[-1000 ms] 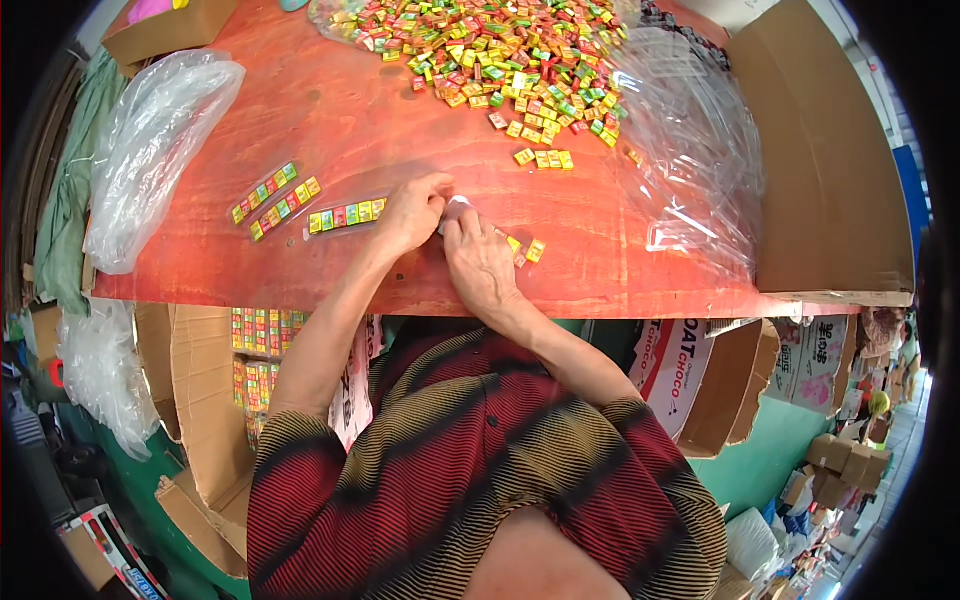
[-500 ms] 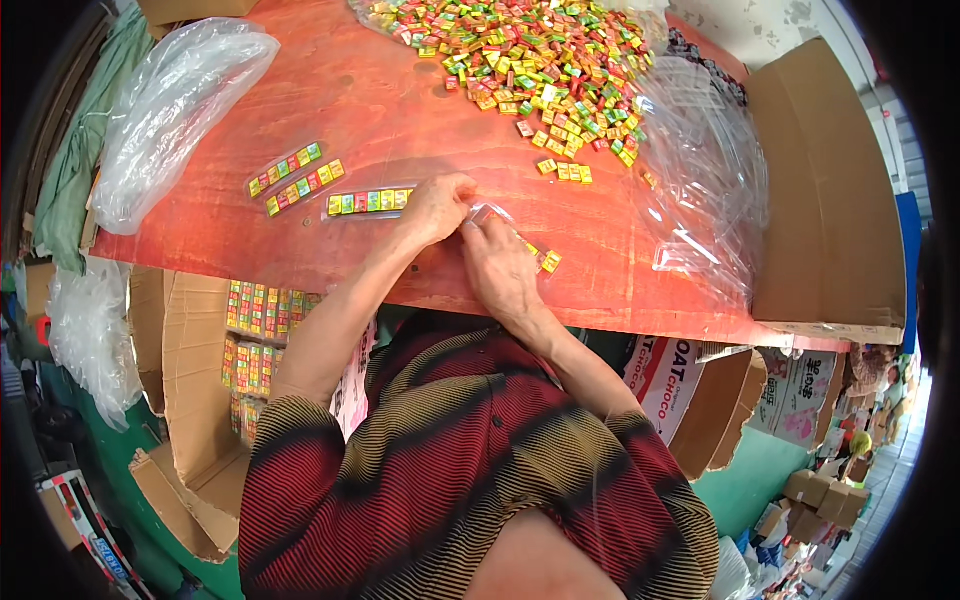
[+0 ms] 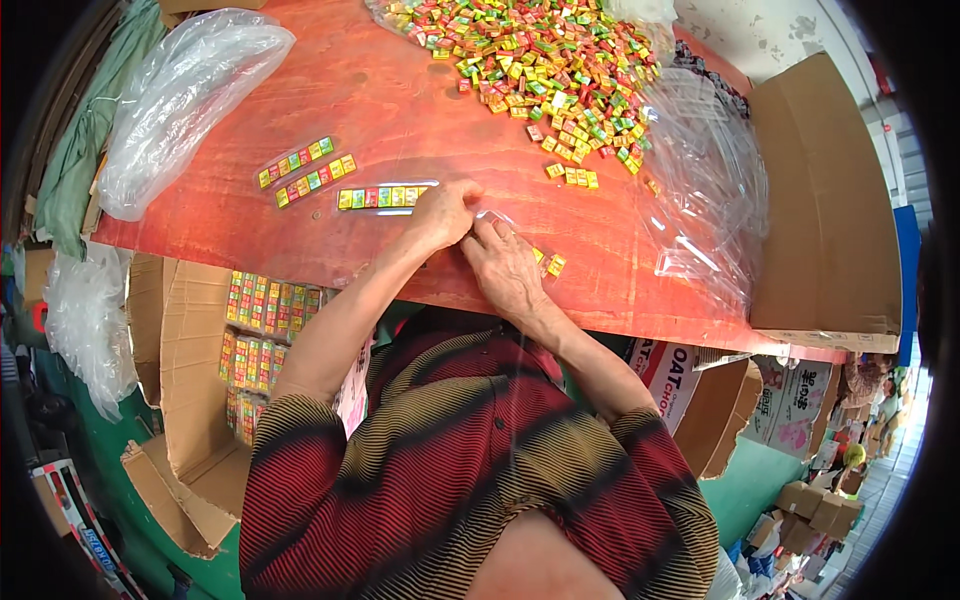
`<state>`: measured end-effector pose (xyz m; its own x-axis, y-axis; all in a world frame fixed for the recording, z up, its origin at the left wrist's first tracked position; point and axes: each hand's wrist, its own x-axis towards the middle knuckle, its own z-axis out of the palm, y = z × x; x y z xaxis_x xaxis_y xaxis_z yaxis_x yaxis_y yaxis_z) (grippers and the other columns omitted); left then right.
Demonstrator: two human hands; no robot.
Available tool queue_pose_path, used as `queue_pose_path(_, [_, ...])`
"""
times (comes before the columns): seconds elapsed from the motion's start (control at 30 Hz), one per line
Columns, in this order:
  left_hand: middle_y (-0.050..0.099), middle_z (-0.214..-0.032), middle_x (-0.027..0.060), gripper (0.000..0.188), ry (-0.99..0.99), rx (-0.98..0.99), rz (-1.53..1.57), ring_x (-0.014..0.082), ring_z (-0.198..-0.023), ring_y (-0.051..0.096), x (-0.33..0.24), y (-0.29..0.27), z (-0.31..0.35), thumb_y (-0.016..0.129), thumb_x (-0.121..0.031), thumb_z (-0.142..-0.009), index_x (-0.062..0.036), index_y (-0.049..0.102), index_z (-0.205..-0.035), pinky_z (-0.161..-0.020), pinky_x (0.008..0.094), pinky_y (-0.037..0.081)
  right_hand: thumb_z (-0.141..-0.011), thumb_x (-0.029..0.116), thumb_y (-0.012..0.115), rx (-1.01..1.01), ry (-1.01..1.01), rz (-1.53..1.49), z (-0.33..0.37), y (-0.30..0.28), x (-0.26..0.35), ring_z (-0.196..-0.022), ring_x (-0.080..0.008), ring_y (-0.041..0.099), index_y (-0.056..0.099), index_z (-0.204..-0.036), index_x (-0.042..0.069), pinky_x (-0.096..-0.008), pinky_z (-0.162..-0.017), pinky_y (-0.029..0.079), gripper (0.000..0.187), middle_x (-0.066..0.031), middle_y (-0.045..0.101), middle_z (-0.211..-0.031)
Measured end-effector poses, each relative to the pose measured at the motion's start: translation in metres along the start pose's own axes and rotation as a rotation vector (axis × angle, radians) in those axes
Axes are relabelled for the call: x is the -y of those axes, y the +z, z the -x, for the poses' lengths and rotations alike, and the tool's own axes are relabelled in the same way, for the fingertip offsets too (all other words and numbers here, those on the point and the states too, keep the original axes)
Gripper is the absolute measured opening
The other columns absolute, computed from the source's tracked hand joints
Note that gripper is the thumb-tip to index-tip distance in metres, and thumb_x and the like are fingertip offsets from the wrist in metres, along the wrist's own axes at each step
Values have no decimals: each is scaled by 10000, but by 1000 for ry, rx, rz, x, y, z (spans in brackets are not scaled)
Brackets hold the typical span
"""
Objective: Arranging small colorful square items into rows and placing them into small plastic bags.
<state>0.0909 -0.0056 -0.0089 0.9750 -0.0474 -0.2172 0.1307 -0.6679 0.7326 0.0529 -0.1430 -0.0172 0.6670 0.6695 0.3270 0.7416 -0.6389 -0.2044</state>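
My left hand (image 3: 443, 215) is closed in a pinch at the right end of a row of small red, yellow and green boxes (image 3: 383, 197) in a clear plastic tray. What its fingertips hold is hidden. Just beside it, my right hand (image 3: 503, 262) has its fingers closed on a clear plastic tray (image 3: 494, 214), whose edge shines above the knuckles. Little yellow boxes (image 3: 555, 264) peek out past the right hand, partly covered by it. Two shorter rows of boxes (image 3: 297, 161) lie to the left on the red table (image 3: 400, 120).
A big heap of loose little boxes (image 3: 560, 75) covers the far middle. Empty clear plastic trays (image 3: 700, 190) pile up at right, before a cardboard box (image 3: 825, 200). A clear bag (image 3: 190, 105) lies far left. Below the table edge, an open carton (image 3: 195, 370) holds packed rows.
The view has shifted slightly, so the table's things sit a little further right. Both hands stay close together in nearly the same place, with the right fingers slightly bent differently.
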Motion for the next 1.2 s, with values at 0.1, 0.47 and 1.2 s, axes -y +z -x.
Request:
queue_pose_path(0.1, [637,-820,122,388,-17,5,35,193,-730,605,4,2,-2,540,15,-684,-31,578,-1067,-677,304,473,-745,48,454,5,-26,-147,1,-4,-7,-876,-300,526,532,-950,15,-398,-706,466,222,-131,491,-935])
queue_pose_path(0.47, [620,-928,124,340,-125,-3,326,224,-795,612,8,-3,3,495,-18,-718,-39,573,-1048,-667,317,495,-777,94,508,143,-17,-109,-8,-1,-20,-734,-342,561,472,-933,11,-417,-608,467,180,-163,500,-856])
queue_pose_path(1.2, [577,-891,105,256,-240,-69,827,150,-685,591,13,-1,40,454,-88,-836,-23,512,-1077,-593,247,487,-742,112,512,-127,-115,-42,-6,4,-19,-759,-259,508,553,-865,45,-375,-642,435,146,-90,491,-843])
